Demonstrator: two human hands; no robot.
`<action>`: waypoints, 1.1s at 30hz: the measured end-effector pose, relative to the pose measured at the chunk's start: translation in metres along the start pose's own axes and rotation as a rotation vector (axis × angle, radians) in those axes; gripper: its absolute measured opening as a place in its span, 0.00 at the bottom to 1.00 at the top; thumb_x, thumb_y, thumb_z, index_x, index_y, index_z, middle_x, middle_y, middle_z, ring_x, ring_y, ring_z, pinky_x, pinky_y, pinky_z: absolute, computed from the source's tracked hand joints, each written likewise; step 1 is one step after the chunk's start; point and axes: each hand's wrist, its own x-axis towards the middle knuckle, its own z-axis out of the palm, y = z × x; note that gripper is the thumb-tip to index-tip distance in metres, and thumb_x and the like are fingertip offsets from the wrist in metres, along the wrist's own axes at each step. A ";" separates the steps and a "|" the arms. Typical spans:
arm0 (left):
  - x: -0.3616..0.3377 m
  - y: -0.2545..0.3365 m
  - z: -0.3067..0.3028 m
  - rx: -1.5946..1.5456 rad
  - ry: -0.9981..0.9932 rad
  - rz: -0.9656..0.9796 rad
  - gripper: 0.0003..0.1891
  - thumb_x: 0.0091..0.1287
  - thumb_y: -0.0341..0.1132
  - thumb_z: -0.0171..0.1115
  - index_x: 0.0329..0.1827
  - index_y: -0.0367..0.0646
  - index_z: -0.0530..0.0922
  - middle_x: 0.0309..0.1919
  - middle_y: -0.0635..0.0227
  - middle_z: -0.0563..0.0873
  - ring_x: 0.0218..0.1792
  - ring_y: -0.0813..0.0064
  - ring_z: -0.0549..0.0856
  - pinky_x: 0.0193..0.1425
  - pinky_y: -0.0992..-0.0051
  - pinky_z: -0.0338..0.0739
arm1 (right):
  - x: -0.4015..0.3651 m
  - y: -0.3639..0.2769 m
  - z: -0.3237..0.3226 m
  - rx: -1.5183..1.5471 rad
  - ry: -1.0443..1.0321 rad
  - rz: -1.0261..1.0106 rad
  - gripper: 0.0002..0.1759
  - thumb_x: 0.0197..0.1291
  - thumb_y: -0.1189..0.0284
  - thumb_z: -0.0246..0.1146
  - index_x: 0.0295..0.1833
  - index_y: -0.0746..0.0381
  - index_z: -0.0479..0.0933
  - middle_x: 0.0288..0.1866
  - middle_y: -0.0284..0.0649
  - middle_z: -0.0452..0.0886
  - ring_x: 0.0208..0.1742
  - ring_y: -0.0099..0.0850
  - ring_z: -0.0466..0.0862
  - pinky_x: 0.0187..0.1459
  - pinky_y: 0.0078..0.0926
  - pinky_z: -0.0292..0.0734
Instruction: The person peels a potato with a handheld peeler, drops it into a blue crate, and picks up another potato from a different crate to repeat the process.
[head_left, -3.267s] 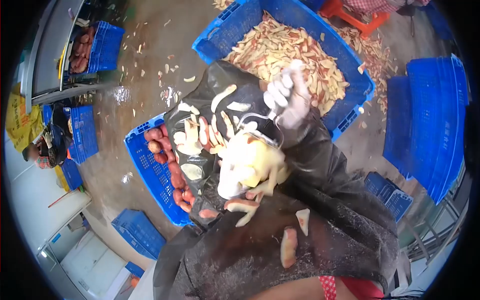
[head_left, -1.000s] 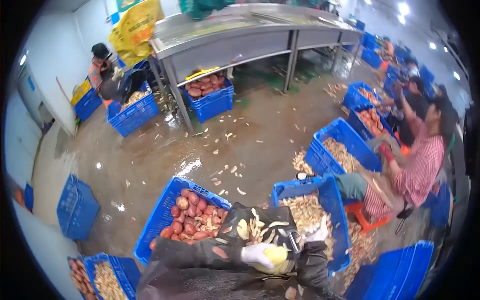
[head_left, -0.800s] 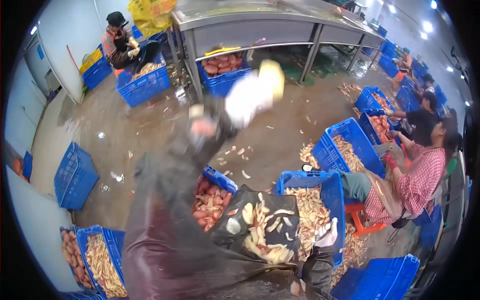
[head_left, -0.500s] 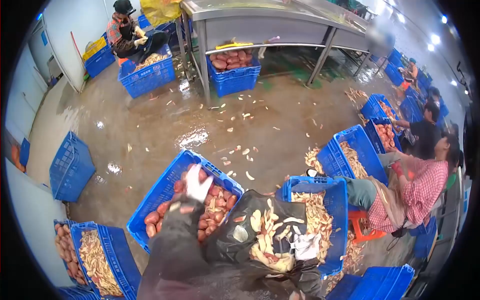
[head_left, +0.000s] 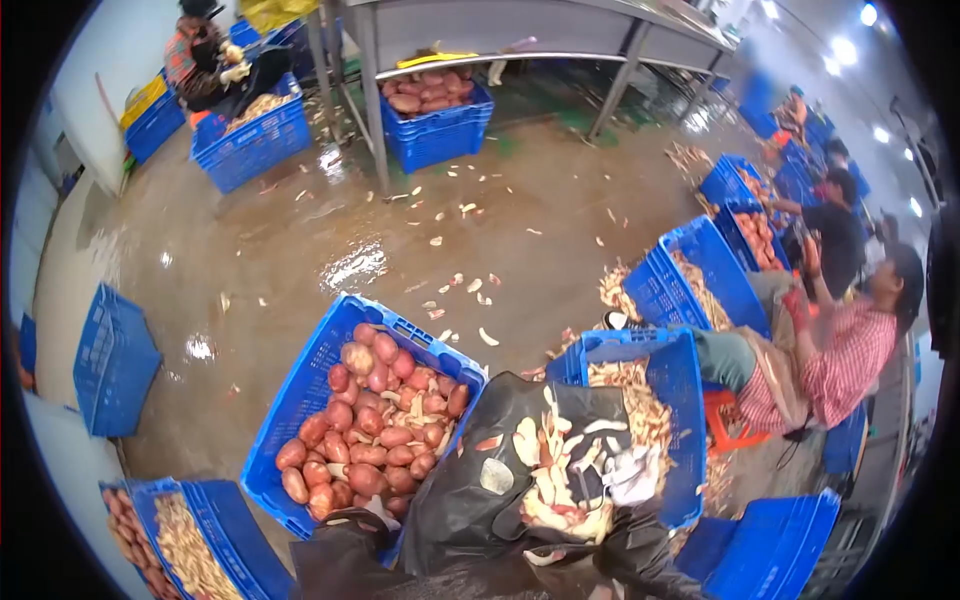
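Observation:
A blue crate of red-skinned potatoes stands in front of me on the left, with pale peelings among them. At the crate's near edge, my left hand shows only as a bit of light glove by the dark sleeve; its fingers are hidden. My right hand, in a whitish glove, is over the right of my lap and looks closed; I cannot make out what is in it. Beside it, peelings lie on my black apron. A second blue crate, filled with peelings, touches my right side.
Wet floor with scattered scraps spreads ahead. A metal table stands beyond, a potato crate beneath it. To the right a person in a checked shirt sits among crates. More crates stand left.
My left hand has drawn back from the potatoes toward my body and is mostly out of sight. My right hand stays over my lap. The view has shifted slightly.

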 end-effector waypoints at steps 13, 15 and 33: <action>-0.033 0.306 -0.199 -0.793 0.336 0.713 0.41 0.50 0.40 0.73 0.65 0.36 0.63 0.59 0.55 0.73 0.57 0.61 0.76 0.59 0.62 0.74 | 0.004 -0.039 0.083 0.367 0.307 -0.184 0.24 0.69 0.51 0.49 0.21 0.51 0.68 0.15 0.31 0.65 0.16 0.31 0.67 0.20 0.30 0.64; -0.054 0.404 -0.169 -0.823 0.167 0.828 0.42 0.48 0.40 0.76 0.64 0.36 0.63 0.60 0.54 0.73 0.57 0.61 0.75 0.61 0.63 0.72 | -0.012 -0.060 0.096 0.428 0.108 -0.275 0.24 0.69 0.51 0.49 0.21 0.50 0.66 0.13 0.29 0.63 0.15 0.27 0.65 0.19 0.26 0.61; -0.056 0.472 0.011 -0.638 -0.271 0.698 0.42 0.46 0.30 0.77 0.66 0.35 0.64 0.59 0.54 0.74 0.59 0.62 0.74 0.65 0.64 0.67 | -0.015 -0.048 -0.008 0.891 -0.173 -0.126 0.24 0.68 0.51 0.52 0.22 0.52 0.68 0.15 0.34 0.68 0.17 0.30 0.71 0.22 0.31 0.67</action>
